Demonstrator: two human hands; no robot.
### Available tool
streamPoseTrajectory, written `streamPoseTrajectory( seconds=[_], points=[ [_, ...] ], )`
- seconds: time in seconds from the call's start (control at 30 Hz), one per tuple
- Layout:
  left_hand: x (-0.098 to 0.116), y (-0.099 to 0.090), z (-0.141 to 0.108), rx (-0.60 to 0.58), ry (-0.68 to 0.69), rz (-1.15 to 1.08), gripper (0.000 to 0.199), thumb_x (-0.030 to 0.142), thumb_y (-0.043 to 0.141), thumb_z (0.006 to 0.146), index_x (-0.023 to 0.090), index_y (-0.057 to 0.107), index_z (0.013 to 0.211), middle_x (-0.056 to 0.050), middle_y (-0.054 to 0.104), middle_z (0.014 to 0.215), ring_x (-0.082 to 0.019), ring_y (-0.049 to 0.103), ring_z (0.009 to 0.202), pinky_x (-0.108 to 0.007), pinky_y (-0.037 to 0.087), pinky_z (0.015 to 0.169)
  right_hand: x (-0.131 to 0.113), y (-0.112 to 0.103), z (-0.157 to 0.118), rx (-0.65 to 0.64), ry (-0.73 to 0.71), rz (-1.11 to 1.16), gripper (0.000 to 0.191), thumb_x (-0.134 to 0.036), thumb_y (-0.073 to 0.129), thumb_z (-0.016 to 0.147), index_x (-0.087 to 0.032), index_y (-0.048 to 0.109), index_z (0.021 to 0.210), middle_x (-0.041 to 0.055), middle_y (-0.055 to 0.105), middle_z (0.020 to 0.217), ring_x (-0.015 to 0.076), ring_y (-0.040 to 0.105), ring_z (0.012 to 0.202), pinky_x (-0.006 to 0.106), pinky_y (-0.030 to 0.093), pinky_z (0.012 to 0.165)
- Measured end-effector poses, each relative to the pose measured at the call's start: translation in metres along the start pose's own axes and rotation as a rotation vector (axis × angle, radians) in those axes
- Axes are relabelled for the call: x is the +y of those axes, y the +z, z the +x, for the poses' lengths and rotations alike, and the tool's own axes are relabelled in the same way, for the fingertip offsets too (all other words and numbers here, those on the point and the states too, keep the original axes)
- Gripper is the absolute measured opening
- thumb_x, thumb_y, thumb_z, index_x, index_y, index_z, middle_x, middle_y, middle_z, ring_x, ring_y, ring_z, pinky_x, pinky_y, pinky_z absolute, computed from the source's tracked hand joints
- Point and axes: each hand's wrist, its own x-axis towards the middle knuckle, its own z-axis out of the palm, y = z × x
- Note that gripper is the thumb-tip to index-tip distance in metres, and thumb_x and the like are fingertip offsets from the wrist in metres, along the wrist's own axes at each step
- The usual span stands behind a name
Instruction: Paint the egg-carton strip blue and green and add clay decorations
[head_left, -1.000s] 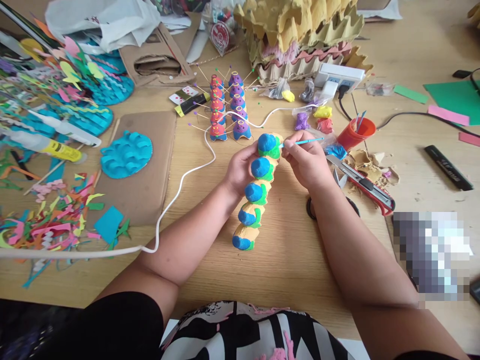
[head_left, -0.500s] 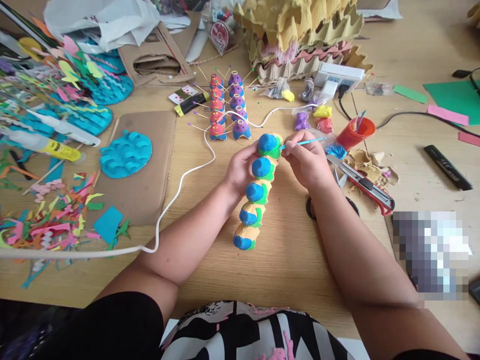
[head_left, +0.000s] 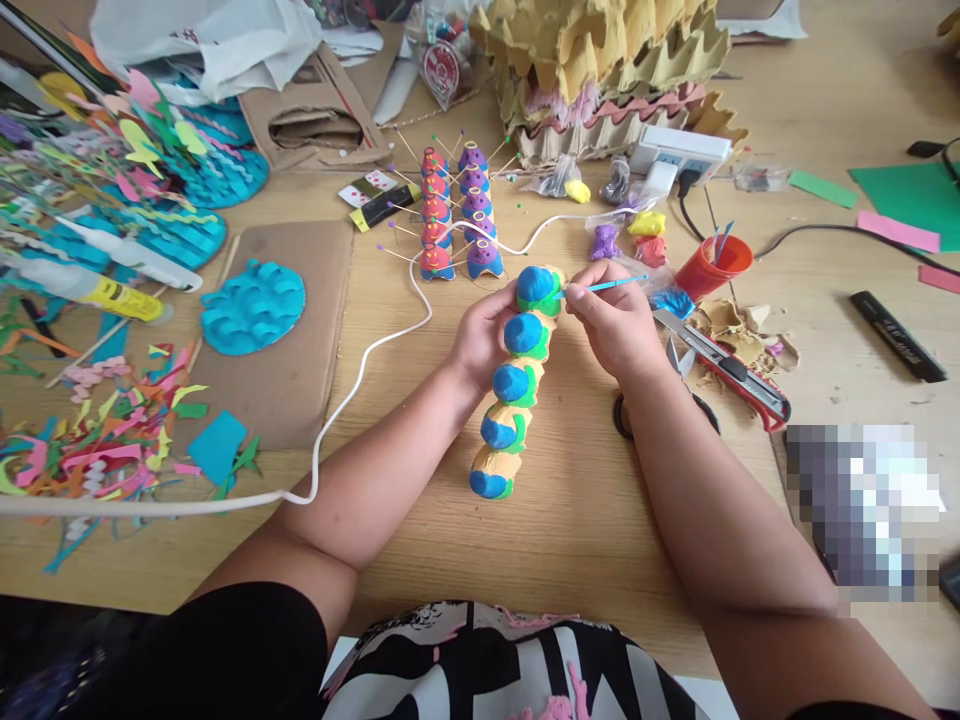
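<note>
A strip of egg-carton cups (head_left: 511, 383) with blue tops and green patches slants across the middle, its bare parts tan. My left hand (head_left: 484, 335) grips the strip near its far end from the left, fingers partly hidden behind it. Pinched in my right hand (head_left: 611, 315) is a thin light-blue stick tool (head_left: 624, 282), whose tip meets the green on the farthest cup. Beyond the strip stand a red-and-blue row of decorated cups (head_left: 435, 210) and a purple-and-blue row (head_left: 478, 205), both stuck with pins.
A box cutter (head_left: 731, 362) and scissors (head_left: 679, 362) lie right of my right hand, near an orange cup (head_left: 716, 268). A white cable (head_left: 364, 365) crosses the table. Left are cardboard (head_left: 277, 400), paper scraps (head_left: 127, 430) and glue bottles (head_left: 112, 295); egg trays (head_left: 600, 60) are stacked behind.
The stick tool's tip has shifted very slightly left on the green of the farthest cup. Both hands keep nearly the same place.
</note>
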Motion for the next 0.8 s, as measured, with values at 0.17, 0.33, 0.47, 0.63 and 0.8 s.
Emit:
streamPoseTrajectory(
  seconds=[0.17, 0.33, 0.47, 0.63, 0.8],
  points=[
    [0.0009, -0.0006, -0.0004, -0.16, 0.002, 0.138, 0.035, 0.052, 0.056, 0.106, 0.027, 0.08, 0.108, -0.01, 0.076, 0.074, -0.028, 0.072, 0.072, -0.04, 0.052, 0.064, -0.0006, 0.0012, -0.0002, -0.03, 0.03, -0.007, 0.056, -0.068, 0.096, 0.074, -0.027, 0.059, 0.081, -0.004, 0.06, 0.076, 0.0146, 0.057, 0.074, 0.032, 0.051, 0.073],
    [0.0018, 0.0003, -0.0008, -0.19, 0.003, 0.148, 0.036, 0.048, 0.05, 0.109, 0.028, 0.08, 0.111, -0.008, 0.077, 0.077, -0.024, 0.07, 0.07, -0.037, 0.051, 0.062, -0.0054, 0.0055, -0.0009, 0.001, 0.001, -0.068, 0.055, -0.068, 0.096, 0.073, -0.027, 0.062, 0.085, -0.0034, 0.061, 0.078, 0.0148, 0.059, 0.075, 0.032, 0.053, 0.073],
    [0.0013, 0.0002, 0.0005, -0.171, -0.01, 0.116, 0.032, 0.052, 0.055, 0.107, 0.034, 0.08, 0.117, -0.006, 0.079, 0.082, -0.028, 0.075, 0.078, -0.038, 0.054, 0.064, -0.007, 0.0064, -0.001, 0.021, -0.026, -0.105, 0.054, -0.068, 0.096, 0.074, -0.028, 0.062, 0.084, -0.0028, 0.061, 0.08, 0.0147, 0.058, 0.075, 0.032, 0.052, 0.07],
    [0.0015, 0.0001, -0.0005, -0.187, -0.058, 0.06, 0.039, 0.053, 0.048, 0.111, 0.03, 0.08, 0.11, -0.006, 0.072, 0.07, -0.023, 0.065, 0.066, -0.038, 0.048, 0.067, -0.0007, 0.003, -0.0008, 0.006, -0.022, -0.068, 0.054, -0.068, 0.095, 0.075, -0.027, 0.061, 0.083, -0.0035, 0.06, 0.078, 0.0151, 0.059, 0.077, 0.032, 0.053, 0.075],
    [0.003, 0.0009, -0.0001, -0.129, -0.065, 0.036, 0.036, 0.048, 0.049, 0.111, 0.031, 0.08, 0.118, -0.005, 0.073, 0.068, -0.024, 0.065, 0.068, -0.038, 0.046, 0.067, -0.002, 0.0048, -0.0013, -0.01, -0.02, -0.085, 0.057, -0.07, 0.097, 0.071, -0.026, 0.062, 0.08, -0.0035, 0.062, 0.079, 0.0143, 0.058, 0.076, 0.032, 0.051, 0.074]
  ],
)
